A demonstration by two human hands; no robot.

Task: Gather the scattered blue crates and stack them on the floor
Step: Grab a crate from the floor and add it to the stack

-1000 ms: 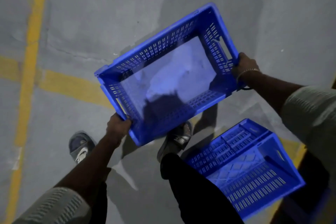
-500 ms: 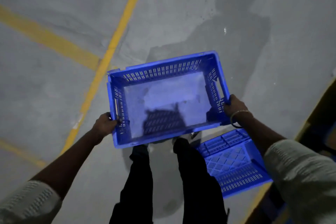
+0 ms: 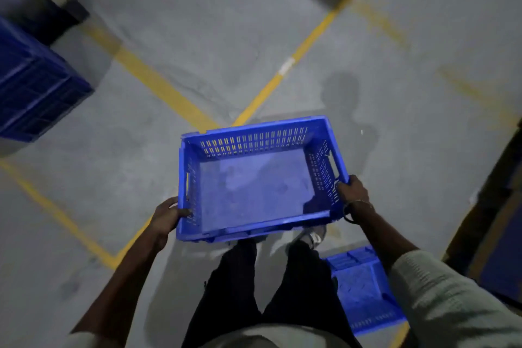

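Camera swung left, held crate [image 3: 255,178] now level, second crate [image 3: 364,291] half-hidden.

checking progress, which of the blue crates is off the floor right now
The empty crate in the middle, held level by its short ends between the left hand and right hand. The crate by the feet and the stack at left sit on the floor.

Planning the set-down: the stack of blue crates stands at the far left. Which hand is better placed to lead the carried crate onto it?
Probably the left hand. It grips the carried crate on the side nearer the stack. The right hand holds the opposite end, away from the stack, near the crate on the floor.
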